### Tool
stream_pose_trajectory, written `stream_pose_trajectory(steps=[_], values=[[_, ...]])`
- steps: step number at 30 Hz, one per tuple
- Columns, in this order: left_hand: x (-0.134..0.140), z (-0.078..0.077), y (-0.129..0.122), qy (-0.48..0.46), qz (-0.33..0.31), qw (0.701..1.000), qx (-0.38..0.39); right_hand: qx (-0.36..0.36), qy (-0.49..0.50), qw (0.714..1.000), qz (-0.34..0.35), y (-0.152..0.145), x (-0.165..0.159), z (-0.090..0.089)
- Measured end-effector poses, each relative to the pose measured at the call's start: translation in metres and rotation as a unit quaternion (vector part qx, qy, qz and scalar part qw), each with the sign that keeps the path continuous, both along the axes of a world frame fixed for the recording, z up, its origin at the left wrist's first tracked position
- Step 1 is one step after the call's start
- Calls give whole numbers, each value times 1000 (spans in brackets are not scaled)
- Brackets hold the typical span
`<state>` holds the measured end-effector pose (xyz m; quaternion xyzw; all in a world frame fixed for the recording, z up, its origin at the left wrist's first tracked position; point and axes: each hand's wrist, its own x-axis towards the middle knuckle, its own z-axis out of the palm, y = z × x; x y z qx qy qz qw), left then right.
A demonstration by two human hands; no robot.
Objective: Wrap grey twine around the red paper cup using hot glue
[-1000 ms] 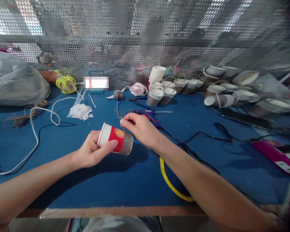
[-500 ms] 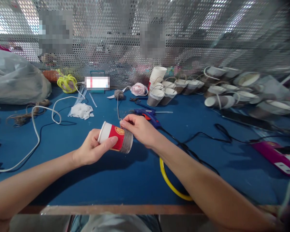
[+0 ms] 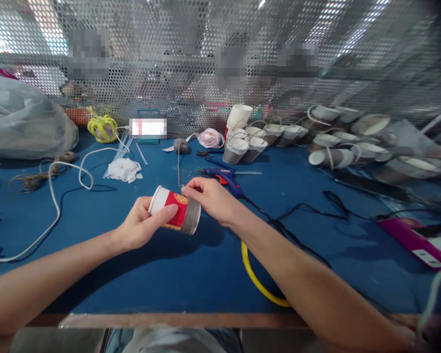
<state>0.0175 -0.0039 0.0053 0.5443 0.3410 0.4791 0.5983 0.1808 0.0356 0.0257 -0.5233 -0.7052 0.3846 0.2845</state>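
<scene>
My left hand [image 3: 141, 223] is wrapped round a red and white paper cup [image 3: 176, 210], which lies tilted on its side above the table with its open end to the left. Grey yarn covers a band near the cup's base. At the cup's upper side, my right hand [image 3: 213, 198] pinches the grey yarn [image 3: 179, 169] between thumb and finger. That strand runs up to a small grey yarn ball [image 3: 181, 145] on the table. Behind my right hand lies a blue hot glue gun [image 3: 226, 177] with a clear stick in its back.
Yarn-wrapped cups with handles [image 3: 235, 149] stand at the back right, beside stacked white cups [image 3: 240, 115]. A pink ribbon roll [image 3: 210, 138], white scraps [image 3: 124, 169], a yellow hoop [image 3: 255, 279] and a magenta power strip [image 3: 413, 240] lie around. A plastic bag [image 3: 25, 117] is at left.
The cup has turned slightly in my left hand, and the grey yarn band looks a little wider. Both hands keep nearly the same place; the view has shifted slightly.
</scene>
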Motion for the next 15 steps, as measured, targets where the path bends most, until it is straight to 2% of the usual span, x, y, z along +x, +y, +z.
stream_pose_trajectory(steps=[6, 8, 12, 15], values=[[4, 6, 7, -70, 28, 993, -92, 71, -29, 996, -43, 8, 9, 6], [5, 8, 10, -67, 47, 991, -104, 48, -4, 998, -34, 6, 12, 11], [5, 7, 15, -54, 66, 991, -103, -38, 17, 998, 50, -6, 9, 15], [4, 3, 16, -39, 77, 991, -100, -25, -6, 998, 56, -11, 4, 12]])
